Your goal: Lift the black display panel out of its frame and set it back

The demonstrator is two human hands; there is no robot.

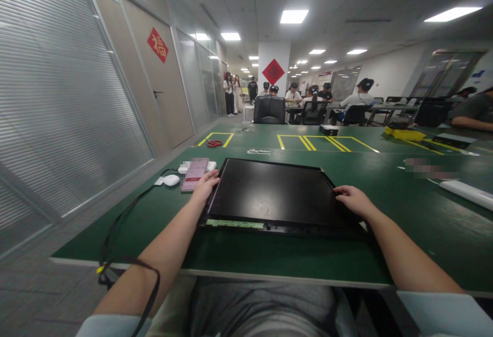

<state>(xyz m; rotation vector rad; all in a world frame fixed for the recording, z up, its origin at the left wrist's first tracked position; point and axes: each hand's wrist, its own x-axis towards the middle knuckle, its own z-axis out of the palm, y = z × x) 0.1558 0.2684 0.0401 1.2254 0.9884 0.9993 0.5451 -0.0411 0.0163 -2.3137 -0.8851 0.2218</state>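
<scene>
A flat black display panel [271, 190] lies in front of me on the green table, with a pale green circuit strip [234, 224] along its near edge. My left hand [206, 184] is at the panel's left side, its fingers together and pressed against the frame. At the opposite side my right hand [352, 199] grips the right edge with bent fingers, the fingertips partly hidden by the frame. A pink-screened phone [195, 174] lies just left of my left hand, beside a white rounded device [171, 180] with a black cord.
Red-handled scissors [214, 143] and small metal tools [259, 151] lie beyond the panel on the green table [127, 239]. To the right are a white roll [468, 193] and a yellow tray [404, 133]. A black strap [127, 208] hangs over the left table edge, across my forearm. People sit farther back.
</scene>
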